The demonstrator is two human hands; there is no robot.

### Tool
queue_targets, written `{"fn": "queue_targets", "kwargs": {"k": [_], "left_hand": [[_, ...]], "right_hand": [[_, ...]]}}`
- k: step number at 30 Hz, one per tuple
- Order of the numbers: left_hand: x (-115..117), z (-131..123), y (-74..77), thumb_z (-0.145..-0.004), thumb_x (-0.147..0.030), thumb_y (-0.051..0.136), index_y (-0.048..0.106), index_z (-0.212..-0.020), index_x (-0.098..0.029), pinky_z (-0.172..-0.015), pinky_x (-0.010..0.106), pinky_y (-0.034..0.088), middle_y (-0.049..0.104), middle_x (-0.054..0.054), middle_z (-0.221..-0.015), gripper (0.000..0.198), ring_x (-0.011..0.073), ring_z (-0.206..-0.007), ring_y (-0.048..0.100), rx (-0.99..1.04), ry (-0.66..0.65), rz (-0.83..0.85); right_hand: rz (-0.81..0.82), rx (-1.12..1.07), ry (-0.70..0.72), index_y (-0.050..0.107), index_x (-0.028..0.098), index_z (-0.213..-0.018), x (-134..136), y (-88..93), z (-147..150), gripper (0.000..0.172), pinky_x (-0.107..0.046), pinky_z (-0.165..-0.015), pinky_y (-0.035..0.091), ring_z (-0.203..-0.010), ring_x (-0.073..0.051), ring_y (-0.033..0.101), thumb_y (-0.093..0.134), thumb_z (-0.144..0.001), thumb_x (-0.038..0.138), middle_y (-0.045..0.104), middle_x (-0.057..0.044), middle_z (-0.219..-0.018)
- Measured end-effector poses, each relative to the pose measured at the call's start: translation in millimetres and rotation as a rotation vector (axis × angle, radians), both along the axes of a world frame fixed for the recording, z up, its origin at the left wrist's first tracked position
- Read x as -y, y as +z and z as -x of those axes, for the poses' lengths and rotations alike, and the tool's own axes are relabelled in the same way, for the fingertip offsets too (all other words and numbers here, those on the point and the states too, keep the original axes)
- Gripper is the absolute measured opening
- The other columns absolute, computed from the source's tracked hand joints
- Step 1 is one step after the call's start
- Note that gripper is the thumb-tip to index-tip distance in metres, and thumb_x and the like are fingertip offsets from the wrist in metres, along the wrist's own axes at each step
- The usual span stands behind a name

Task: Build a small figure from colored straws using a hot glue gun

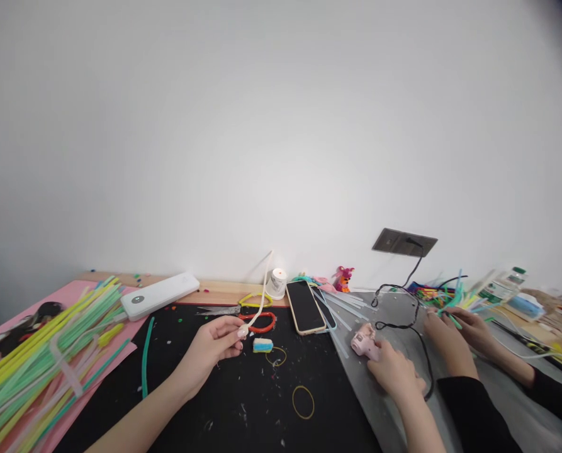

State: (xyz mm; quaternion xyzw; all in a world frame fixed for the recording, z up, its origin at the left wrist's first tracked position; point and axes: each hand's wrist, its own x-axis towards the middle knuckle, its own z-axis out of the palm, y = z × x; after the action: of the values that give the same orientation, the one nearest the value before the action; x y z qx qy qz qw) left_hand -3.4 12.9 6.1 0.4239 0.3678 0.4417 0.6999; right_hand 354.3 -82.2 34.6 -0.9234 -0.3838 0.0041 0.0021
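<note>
My left hand (pixel 217 343) is closed in a pinch on the lower end of a long white straw (pixel 262 292) that rises toward the wall. It hovers over the black mat (pixel 243 409), beside a red loop (pixel 262 322) and a small blue-and-white piece (pixel 262 345). My right hand (pixel 394 371) rests on the grey sheet (pixel 356 390), fingers curled on a pink glue gun (pixel 364 343) whose black cord (pixel 417 340) runs to a wall socket (pixel 403 242).
A heap of green, yellow and clear straws (pixel 49 352) lies on pink paper at left. A white case (pixel 160 294), scissors (pixel 219 309), a thread spool (pixel 277 283), two phones (pixel 305 307) and rubber bands (pixel 303 402) are nearby. A co-worker's black-sleeved hands (pixel 455 336) handle straws at right.
</note>
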Motion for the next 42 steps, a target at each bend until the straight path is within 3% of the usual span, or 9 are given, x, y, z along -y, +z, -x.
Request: {"fn": "queue_targets", "kwargs": {"k": [5, 9, 13, 15, 19, 22, 28, 33, 42], "left_hand": [[-2, 1, -2.1, -0.065, -0.033, 0.082, 0.072, -0.086, -0.017, -0.064, 0.021, 0.052, 0.069, 0.0, -0.076, 0.028, 0.0093, -0.063, 0.06, 0.037, -0.011, 0.014], [-2, 2, -1.6, -0.065, -0.032, 0.082, 0.072, -0.084, -0.017, -0.064, 0.023, 0.053, 0.069, 0.0, -0.073, 0.026, 0.0103, -0.062, 0.06, 0.046, -0.009, 0.023], [-2, 3, -1.0, -0.065, -0.029, 0.083, 0.07, -0.083, -0.017, -0.063, 0.023, 0.052, 0.069, 0.0, -0.073, 0.026, 0.0098, -0.061, 0.06, 0.091, -0.022, 0.043], [-3, 3, -1.8, -0.065, -0.028, 0.083, 0.07, -0.084, -0.017, -0.063, 0.023, 0.051, 0.068, 0.0, -0.073, 0.025, 0.0093, -0.061, 0.059, 0.119, -0.029, 0.052], [-5, 3, -5.2, -0.064, -0.025, 0.084, 0.07, -0.081, -0.017, -0.061, 0.02, 0.05, 0.067, -0.001, -0.072, 0.023, 0.0076, -0.059, 0.057, 0.164, -0.036, 0.069], [-7, 4, -6.9, -0.063, -0.023, 0.085, 0.07, -0.077, -0.016, -0.06, 0.018, 0.049, 0.066, -0.001, -0.071, 0.022, 0.0061, -0.059, 0.056, 0.201, -0.032, 0.093], [-8, 5, -4.5, -0.063, -0.023, 0.085, 0.069, -0.076, -0.017, -0.058, 0.016, 0.048, 0.063, -0.004, -0.067, 0.022, 0.0046, -0.057, 0.054, 0.254, -0.031, 0.13], [-6, 3, -2.6, -0.06, -0.023, 0.087, 0.068, -0.074, -0.016, -0.056, 0.016, 0.048, 0.062, -0.004, -0.064, 0.025, 0.005, -0.056, 0.053, 0.256, -0.024, 0.145], [-3, 1, -2.0, -0.056, -0.023, 0.089, 0.069, -0.074, -0.016, -0.054, 0.015, 0.047, 0.061, -0.004, -0.062, 0.028, 0.0045, -0.054, 0.052, 0.276, -0.042, 0.189]], "right_hand": [[-0.12, -0.094, -0.018, 0.059, 0.019, -0.113, 3, 0.1, -4, 0.037, -0.042, -0.075, 0.047, -0.099, -0.033, 0.065, 0.047, -0.08, 0.029, 0.068, -0.017, -0.109], [-0.405, -0.178, 0.036, 0.062, 0.021, -0.103, 8, 7.0, -6, 0.032, -0.033, -0.061, 0.045, -0.08, -0.029, 0.067, 0.048, -0.079, 0.036, 0.071, -0.012, -0.089], [-0.714, -0.592, 0.217, 0.063, 0.02, -0.075, 4, 13.5, 17, 0.025, -0.029, -0.049, 0.039, -0.052, -0.021, 0.056, 0.06, -0.071, 0.045, 0.059, -0.003, -0.054], [-0.795, -0.843, 0.342, 0.057, 0.021, -0.064, -1, 16.2, 38, 0.028, -0.028, -0.046, 0.035, -0.045, -0.016, 0.046, 0.066, -0.069, 0.046, 0.051, 0.0, -0.048], [-0.776, -1.252, 0.514, 0.062, 0.019, -0.077, -21, 20.4, 83, 0.034, -0.025, -0.044, 0.033, -0.044, -0.012, 0.039, 0.074, -0.066, 0.049, 0.053, 0.002, -0.052], [-0.649, -1.371, 0.611, 0.064, 0.018, -0.089, -42, 16.8, 108, 0.04, -0.022, -0.042, 0.03, -0.043, -0.01, 0.038, 0.078, -0.064, 0.047, 0.054, 0.003, -0.054], [-0.581, -1.593, 0.646, 0.064, 0.019, -0.085, -64, -13.4, 135, 0.038, -0.02, -0.04, 0.029, -0.04, -0.008, 0.036, 0.078, -0.064, 0.048, 0.048, 0.008, -0.048], [-0.554, -1.629, 0.6, 0.063, 0.019, -0.086, -58, -30.7, 140, 0.037, -0.02, -0.041, 0.029, -0.04, -0.007, 0.035, 0.078, -0.065, 0.046, 0.049, 0.008, -0.049], [-0.538, -1.595, 0.601, 0.062, 0.019, -0.102, -57, -36.4, 141, 0.047, -0.019, -0.039, 0.028, -0.04, -0.008, 0.037, 0.078, -0.065, 0.042, 0.051, 0.008, -0.048]]}}
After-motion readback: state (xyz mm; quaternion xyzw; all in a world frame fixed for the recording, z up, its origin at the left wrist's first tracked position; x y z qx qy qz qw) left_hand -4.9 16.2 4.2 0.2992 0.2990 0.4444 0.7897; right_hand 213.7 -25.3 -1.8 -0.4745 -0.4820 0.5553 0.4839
